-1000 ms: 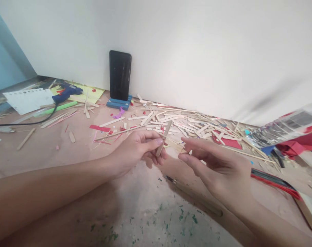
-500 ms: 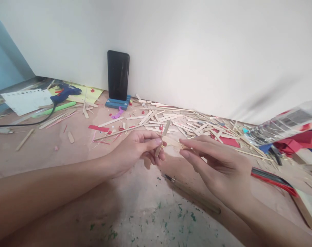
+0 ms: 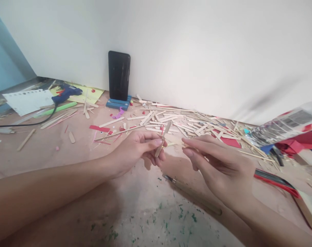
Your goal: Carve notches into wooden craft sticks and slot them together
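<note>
Between the thumb and fingers of my left hand (image 3: 143, 147) is a narrow wooden craft stick (image 3: 167, 129), tilted up and away to the right. A second, paler craft stick (image 3: 173, 139) meets it near its middle and reaches across toward my right hand (image 3: 220, 161). The thumb and index finger of my right hand are drawn together at the far end of this pale stick, and its tip is hidden by them. Both hands are raised above the table. Below them lies a craft knife (image 3: 194, 195) with a tan handle.
Loose craft sticks (image 3: 171, 118) are heaped along the wall. A phone (image 3: 119, 75) stands in a blue holder (image 3: 118, 103). At the left are a blue glue gun (image 3: 67, 92) and torn notebook paper (image 3: 28, 101). A clear plastic package (image 3: 284, 123) and red-handled tool (image 3: 276, 183) lie right.
My right hand has shifted slightly to the right, away from my left hand. My left hand keeps its grip on the craft stick, nearly still.
</note>
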A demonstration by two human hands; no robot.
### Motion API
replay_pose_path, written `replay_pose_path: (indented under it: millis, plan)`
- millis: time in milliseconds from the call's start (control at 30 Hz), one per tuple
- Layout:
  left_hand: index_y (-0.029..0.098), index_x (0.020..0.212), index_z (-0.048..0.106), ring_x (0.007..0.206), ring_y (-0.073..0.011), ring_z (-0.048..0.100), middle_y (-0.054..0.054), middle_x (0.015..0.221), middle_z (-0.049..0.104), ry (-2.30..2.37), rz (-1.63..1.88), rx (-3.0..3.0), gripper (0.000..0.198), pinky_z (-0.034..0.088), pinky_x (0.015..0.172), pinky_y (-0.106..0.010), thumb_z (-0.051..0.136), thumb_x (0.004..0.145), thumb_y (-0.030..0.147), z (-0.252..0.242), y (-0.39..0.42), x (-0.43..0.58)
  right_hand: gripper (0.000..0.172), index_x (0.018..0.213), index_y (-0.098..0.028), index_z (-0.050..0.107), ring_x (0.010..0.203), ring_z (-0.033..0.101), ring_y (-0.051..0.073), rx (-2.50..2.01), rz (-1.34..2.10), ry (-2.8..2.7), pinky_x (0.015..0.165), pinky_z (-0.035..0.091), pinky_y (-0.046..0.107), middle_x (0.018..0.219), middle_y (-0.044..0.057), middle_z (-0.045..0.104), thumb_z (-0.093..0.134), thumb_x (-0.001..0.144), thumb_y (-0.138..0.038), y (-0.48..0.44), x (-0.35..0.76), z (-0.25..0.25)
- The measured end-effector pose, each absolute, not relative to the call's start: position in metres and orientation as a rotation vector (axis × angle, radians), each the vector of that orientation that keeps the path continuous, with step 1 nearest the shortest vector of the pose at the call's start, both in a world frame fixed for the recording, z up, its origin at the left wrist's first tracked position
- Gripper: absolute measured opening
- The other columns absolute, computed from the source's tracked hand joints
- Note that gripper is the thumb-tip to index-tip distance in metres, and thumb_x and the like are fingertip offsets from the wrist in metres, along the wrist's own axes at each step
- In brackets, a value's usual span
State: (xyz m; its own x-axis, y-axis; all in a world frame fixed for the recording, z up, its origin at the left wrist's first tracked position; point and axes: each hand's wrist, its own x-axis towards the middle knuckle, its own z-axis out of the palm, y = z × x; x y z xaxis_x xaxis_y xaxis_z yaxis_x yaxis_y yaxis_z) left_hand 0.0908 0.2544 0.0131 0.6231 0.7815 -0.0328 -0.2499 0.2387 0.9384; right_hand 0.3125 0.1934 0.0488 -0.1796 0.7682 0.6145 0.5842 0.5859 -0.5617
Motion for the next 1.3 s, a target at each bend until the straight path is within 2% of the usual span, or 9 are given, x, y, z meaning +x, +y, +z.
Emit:
replay_pose_path:
  millis: [333, 567, 733, 867, 1067, 1200, 1300]
  plan:
    - [0.016, 0.089, 0.068, 0.064, -0.0127, 0.072, -0.004, 0.08, 0.075, 0.541, 0.734, 1.144, 0.023, 0.053, 0.053, -0.019, 0.066, 0.101, 0.035, 0.012, 0.2556, 0.0894, 0.033, 0.113, -0.034, 0.081, 0.077, 0.066, 0.015, -1.089, 0.273, -1.885, 0.064, 0.051, 0.032, 0.099, 0.0, 0.076, 0.074, 0.095, -0.008, 0.1955, 0.3131, 0.0477]
    - [0.016, 0.097, 0.07, 0.068, -0.0147, 0.074, -0.005, 0.083, 0.076, 0.518, 0.718, 1.136, 0.021, 0.056, 0.056, -0.021, 0.067, 0.101, 0.036, 0.0116, 0.2562, 0.0891, 0.035, 0.113, -0.034, 0.081, 0.079, 0.066, 0.014, -1.079, 0.277, -1.896, 0.063, 0.052, 0.03, 0.1, -0.001, 0.076, 0.074, 0.094, -0.005, 0.196, 0.3123, 0.0469]
    - [0.016, 0.095, 0.072, 0.069, -0.0154, 0.074, -0.006, 0.085, 0.077, 0.518, 0.711, 1.163, 0.024, 0.056, 0.056, -0.022, 0.067, 0.1, 0.039, 0.0101, 0.2569, 0.0897, 0.034, 0.112, -0.034, 0.081, 0.08, 0.067, 0.012, -1.096, 0.258, -1.9, 0.061, 0.052, 0.027, 0.101, -0.002, 0.076, 0.075, 0.094, -0.006, 0.1971, 0.3143, 0.0446]
    - [0.014, 0.099, 0.075, 0.068, -0.0152, 0.072, -0.008, 0.085, 0.076, 0.527, 0.673, 1.243, 0.028, 0.056, 0.059, -0.024, 0.065, 0.102, 0.039, 0.0107, 0.2568, 0.089, 0.038, 0.113, -0.036, 0.082, 0.086, 0.071, 0.013, -1.103, 0.26, -1.922, 0.066, 0.054, 0.026, 0.103, -0.003, 0.078, 0.074, 0.093, -0.005, 0.1969, 0.3152, 0.0417]
    - [0.013, 0.096, 0.075, 0.067, -0.0139, 0.068, -0.008, 0.085, 0.073, 0.515, 0.664, 1.302, 0.03, 0.054, 0.058, -0.023, 0.063, 0.103, 0.039, 0.0137, 0.2561, 0.0884, 0.037, 0.113, -0.04, 0.082, 0.079, 0.071, 0.01, -1.119, 0.386, -1.88, 0.066, 0.054, 0.024, 0.102, -0.006, 0.079, 0.075, 0.094, -0.008, 0.1977, 0.3138, 0.0421]
    - [0.013, 0.089, 0.073, 0.066, -0.0117, 0.066, -0.006, 0.082, 0.072, 0.483, 0.666, 1.305, 0.028, 0.053, 0.057, -0.02, 0.063, 0.103, 0.035, 0.0148, 0.2556, 0.0877, 0.035, 0.109, -0.042, 0.084, 0.085, 0.074, 0.012, -1.09, 0.5, -1.861, 0.073, 0.057, 0.024, 0.098, -0.005, 0.081, 0.074, 0.095, -0.011, 0.1995, 0.3134, 0.0446]
    - [0.013, 0.088, 0.073, 0.065, -0.0106, 0.065, -0.005, 0.08, 0.071, 0.457, 0.669, 1.296, 0.024, 0.051, 0.056, -0.018, 0.063, 0.102, 0.03, 0.0155, 0.2559, 0.0876, 0.033, 0.105, -0.042, 0.085, 0.085, 0.075, 0.013, -1.094, 0.586, -1.84, 0.072, 0.057, 0.023, 0.097, -0.004, 0.082, 0.076, 0.094, -0.012, 0.2007, 0.3125, 0.046]
